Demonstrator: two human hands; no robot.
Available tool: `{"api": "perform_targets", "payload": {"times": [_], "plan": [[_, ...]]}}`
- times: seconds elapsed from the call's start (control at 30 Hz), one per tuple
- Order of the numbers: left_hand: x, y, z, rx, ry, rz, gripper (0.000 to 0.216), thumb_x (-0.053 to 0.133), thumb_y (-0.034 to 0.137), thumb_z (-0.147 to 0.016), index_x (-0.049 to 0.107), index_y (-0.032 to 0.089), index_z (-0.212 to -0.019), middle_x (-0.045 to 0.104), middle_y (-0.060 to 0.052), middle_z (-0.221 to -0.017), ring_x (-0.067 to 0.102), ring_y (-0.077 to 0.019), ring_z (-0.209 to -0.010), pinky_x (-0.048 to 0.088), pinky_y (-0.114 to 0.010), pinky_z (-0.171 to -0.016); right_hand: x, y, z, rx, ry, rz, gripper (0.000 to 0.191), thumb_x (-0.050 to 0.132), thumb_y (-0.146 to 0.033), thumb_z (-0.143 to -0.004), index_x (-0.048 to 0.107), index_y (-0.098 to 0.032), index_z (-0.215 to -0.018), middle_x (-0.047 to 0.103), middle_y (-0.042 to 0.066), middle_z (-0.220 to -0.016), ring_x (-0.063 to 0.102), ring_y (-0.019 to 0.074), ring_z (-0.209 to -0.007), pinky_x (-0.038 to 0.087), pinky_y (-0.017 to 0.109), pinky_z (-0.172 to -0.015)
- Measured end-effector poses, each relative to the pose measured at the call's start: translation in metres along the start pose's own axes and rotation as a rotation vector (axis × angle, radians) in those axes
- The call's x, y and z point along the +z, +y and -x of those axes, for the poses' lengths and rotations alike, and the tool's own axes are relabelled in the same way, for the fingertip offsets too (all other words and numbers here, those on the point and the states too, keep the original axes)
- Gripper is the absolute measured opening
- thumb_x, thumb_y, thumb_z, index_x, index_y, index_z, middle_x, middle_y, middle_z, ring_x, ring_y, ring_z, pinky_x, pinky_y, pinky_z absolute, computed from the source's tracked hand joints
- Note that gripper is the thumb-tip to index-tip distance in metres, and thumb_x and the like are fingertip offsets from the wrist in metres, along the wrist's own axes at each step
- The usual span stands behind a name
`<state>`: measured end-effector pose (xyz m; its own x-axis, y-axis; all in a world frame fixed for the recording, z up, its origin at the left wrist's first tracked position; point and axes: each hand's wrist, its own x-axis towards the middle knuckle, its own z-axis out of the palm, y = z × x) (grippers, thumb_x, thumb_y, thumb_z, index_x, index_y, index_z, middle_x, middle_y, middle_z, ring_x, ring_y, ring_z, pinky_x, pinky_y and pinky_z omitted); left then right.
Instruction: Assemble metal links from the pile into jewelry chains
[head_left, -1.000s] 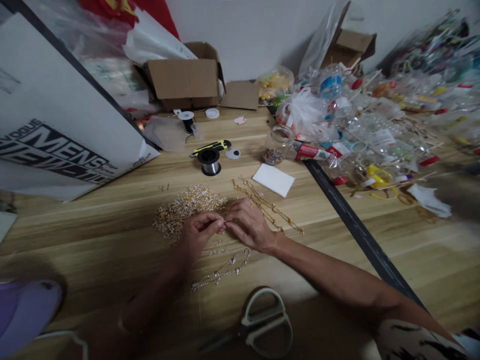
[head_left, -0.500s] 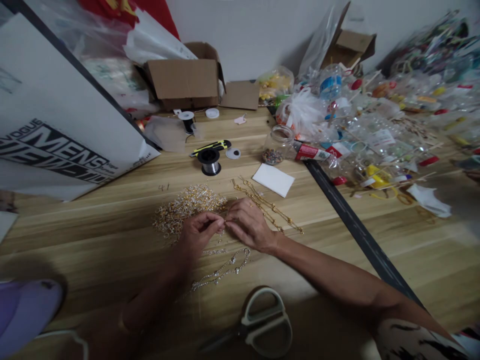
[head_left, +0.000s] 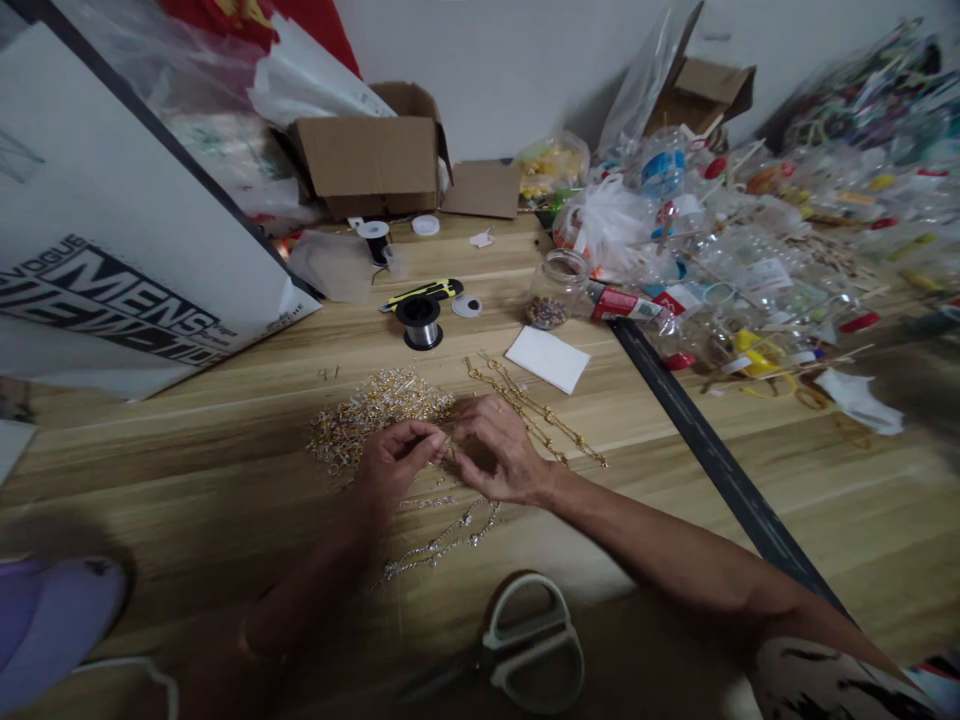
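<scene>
My left hand (head_left: 399, 458) is closed in a pinch, thumb against forefinger, on something too small to name. Facing it, my right hand (head_left: 501, 448) has its bent fingertips at the same tiny piece, its thumb and fingers curved round a hollow. Behind my left hand lies a heap of small gold and silver jewellery pieces (head_left: 375, 410). Gold chains (head_left: 547, 412) stretch out beyond my right hand. Nearer to me, just below both hands, a silver chain (head_left: 442, 542) with clear beads lies in a loop on the wooden table (head_left: 660, 480).
Large scissors (head_left: 534, 650) lie at the front edge. Farther back are a wire spool (head_left: 420, 322), a yellow utility knife (head_left: 424, 294), a white pad (head_left: 547, 358) and a bead jar (head_left: 553, 292). A white box (head_left: 135, 230) stands left; plastic bottles (head_left: 757, 270) crowd the right.
My right thumb and fingers have bent outward, widening the hollow between them. My left hand has kept its pinch with hardly any shift. The things on the table stay put.
</scene>
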<state>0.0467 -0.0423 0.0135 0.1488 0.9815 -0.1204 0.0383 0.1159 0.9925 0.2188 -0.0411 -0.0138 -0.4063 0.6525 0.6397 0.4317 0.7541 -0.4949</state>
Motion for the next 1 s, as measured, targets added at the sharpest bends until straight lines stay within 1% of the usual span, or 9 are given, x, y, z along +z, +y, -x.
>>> {"api": "perform_targets", "payload": {"times": [0.27,0.53,0.73,0.93,1.0], "plan": [[-0.0009,0.0000,0.0000,-0.010,0.014,-0.014,0.010,0.070,0.024,-0.064,0.065,0.015,-0.062,0.061,0.001,-0.056,0.054,-0.0113,-0.055,0.043,-0.021,-0.056,0.0004,0.0004,0.0011,0.002,0.006,-0.015,0.019,0.058,-0.027,-0.079,0.051,-0.018,-0.094,0.059,0.007,-0.090,0.055,0.0213,-0.093,0.045,0.040,-0.080],[-0.0017,-0.0020,0.0000,-0.028,0.024,-0.023,0.012,0.071,0.025,-0.064,0.064,0.015,-0.063,0.062,0.001,-0.056,0.055,-0.0118,-0.056,0.043,-0.022,-0.058,-0.0041,-0.0033,-0.0036,0.079,0.107,-0.089,0.019,0.060,-0.029,-0.078,0.050,-0.018,-0.090,0.058,0.006,-0.085,0.055,0.0193,-0.085,0.047,0.038,-0.075],[-0.0005,-0.0011,0.0017,-0.016,0.030,-0.067,0.011,0.069,0.024,-0.064,0.065,0.015,-0.066,0.066,-0.001,-0.063,0.058,-0.0133,-0.060,0.044,-0.022,-0.060,-0.0027,-0.0019,-0.0015,0.036,0.065,-0.064,0.025,0.065,-0.031,-0.079,0.052,-0.018,-0.095,0.060,0.006,-0.090,0.055,0.0199,-0.090,0.046,0.039,-0.079],[-0.0031,-0.0065,0.0003,0.034,-0.023,-0.150,0.012,0.066,0.027,-0.069,0.065,0.015,-0.067,0.062,0.001,-0.061,0.055,-0.0113,-0.059,0.043,-0.020,-0.058,0.0008,0.0037,0.0018,-0.002,0.015,-0.041,0.008,0.056,-0.022,-0.087,0.057,-0.019,-0.094,0.064,0.005,-0.088,0.056,0.0188,-0.090,0.045,0.038,-0.082],[-0.0044,-0.0088,0.0001,0.051,-0.041,-0.171,0.013,0.065,0.028,-0.071,0.065,0.015,-0.069,0.062,0.001,-0.063,0.055,-0.0110,-0.060,0.042,-0.020,-0.058,0.0006,0.0042,0.0015,-0.007,0.007,-0.039,0.007,0.053,-0.020,-0.088,0.057,-0.019,-0.093,0.064,0.005,-0.086,0.056,0.0187,-0.088,0.045,0.038,-0.081]]}}
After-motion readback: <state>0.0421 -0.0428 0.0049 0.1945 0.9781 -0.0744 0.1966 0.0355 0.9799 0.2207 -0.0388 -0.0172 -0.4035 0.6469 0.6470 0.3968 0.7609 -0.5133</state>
